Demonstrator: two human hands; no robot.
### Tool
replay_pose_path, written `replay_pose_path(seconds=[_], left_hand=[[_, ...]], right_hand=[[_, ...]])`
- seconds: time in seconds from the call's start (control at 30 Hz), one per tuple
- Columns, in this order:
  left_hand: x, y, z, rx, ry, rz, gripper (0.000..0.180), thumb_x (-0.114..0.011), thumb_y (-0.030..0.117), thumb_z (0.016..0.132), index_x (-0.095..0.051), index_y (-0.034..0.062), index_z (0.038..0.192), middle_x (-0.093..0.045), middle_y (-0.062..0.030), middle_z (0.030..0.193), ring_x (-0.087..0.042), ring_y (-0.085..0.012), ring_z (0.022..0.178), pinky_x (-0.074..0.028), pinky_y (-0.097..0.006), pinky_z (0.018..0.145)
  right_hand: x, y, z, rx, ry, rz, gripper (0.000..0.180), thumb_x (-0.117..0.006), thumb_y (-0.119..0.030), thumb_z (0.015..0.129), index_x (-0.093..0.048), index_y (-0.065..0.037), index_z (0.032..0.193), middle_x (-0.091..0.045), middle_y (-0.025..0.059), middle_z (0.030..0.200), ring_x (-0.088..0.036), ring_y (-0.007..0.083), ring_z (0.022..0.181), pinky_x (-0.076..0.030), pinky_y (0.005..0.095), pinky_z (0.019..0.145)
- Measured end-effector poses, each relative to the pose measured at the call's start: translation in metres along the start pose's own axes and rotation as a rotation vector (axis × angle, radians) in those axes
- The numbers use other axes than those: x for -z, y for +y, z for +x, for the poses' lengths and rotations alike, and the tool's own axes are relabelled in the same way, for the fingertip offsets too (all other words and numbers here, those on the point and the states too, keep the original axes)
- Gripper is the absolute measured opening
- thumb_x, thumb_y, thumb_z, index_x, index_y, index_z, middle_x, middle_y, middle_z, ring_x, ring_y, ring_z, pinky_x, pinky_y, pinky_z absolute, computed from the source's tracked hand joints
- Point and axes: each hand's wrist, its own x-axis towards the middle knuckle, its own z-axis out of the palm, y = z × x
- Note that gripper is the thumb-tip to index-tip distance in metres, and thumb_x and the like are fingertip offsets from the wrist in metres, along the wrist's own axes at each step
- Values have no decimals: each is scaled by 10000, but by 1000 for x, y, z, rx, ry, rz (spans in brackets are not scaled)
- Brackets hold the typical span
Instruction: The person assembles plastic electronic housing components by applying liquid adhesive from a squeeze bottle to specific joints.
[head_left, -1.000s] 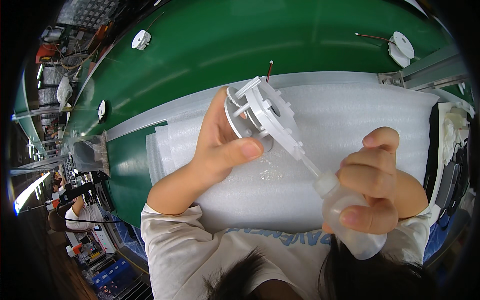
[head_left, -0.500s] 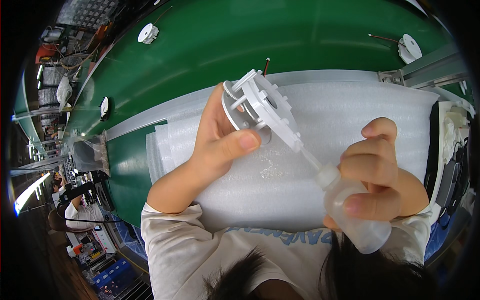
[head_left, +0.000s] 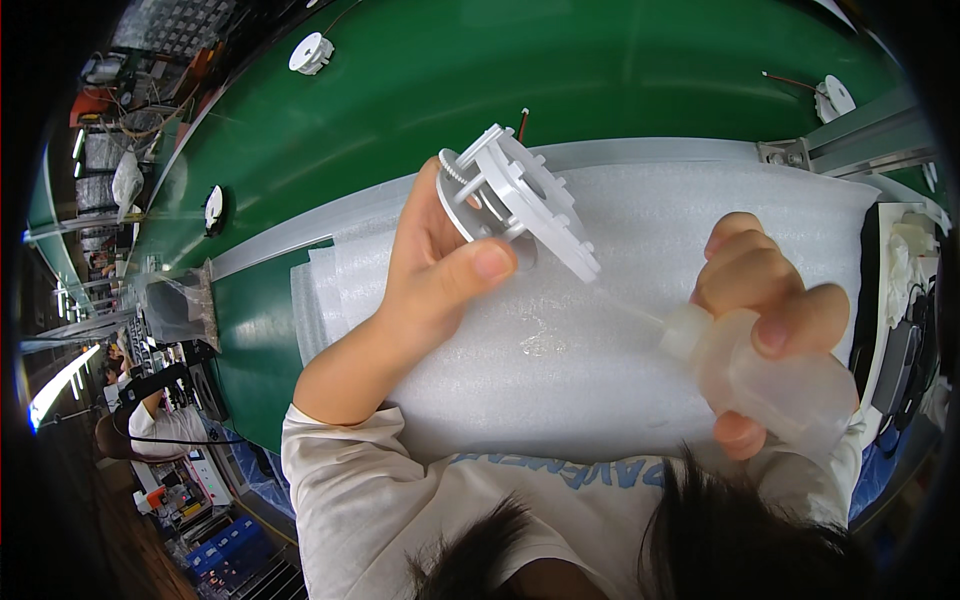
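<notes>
My left hand (head_left: 440,255) grips a white plastic gear assembly (head_left: 530,205) by its round base, thumb in front and the other fingers mostly hidden behind. The assembly is tilted, with pegs along its plate, a toothed gear inside and a short red-and-black wire at its far side. In my right hand (head_left: 765,295) is a translucent squeeze bottle (head_left: 775,380), fingers wrapped round it. Its thin nozzle points up and left, the tip close to the lower end of the plate; whether they touch I cannot tell. Under both hands lies a white foam sheet (head_left: 620,380) with a shiny wet patch.
Beyond the sheet runs a green conveyor belt (head_left: 560,80) behind a metal rail. Round white parts sit on it: one far left (head_left: 311,54), one at the left (head_left: 213,210), one far right (head_left: 833,98). A metal post (head_left: 870,130) stands at right. Another person (head_left: 150,430) sits far left.
My right hand has drawn the bottle to the right and tipped it flatter. My left hand has turned the assembly slightly. The parts on the belt have shifted a little to the right.
</notes>
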Motion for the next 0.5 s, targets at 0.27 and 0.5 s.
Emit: replay_pose_path(seconds=[0.27,0.5], left_hand=[[5,-3,3,17,72,52,684,-658,436,700,-374,18,1160,-543,-191,1058,-552,-253,977,-426,-356,847],[51,-4,32,-217,340,621,645,-685,416,691,-409,9,1108,-575,-174,984,-570,-246,890,-451,-339,762]], right_hand=[[0,5,-4,-112,115,-11,516,-636,-478,701,-366,-159,1004,-435,33,704,-361,142,589,-274,318,634],[1,-2,-5,-253,153,27,549,-617,-506,718,-352,-165,1057,-453,65,777,-378,162,671,-303,313,647]])
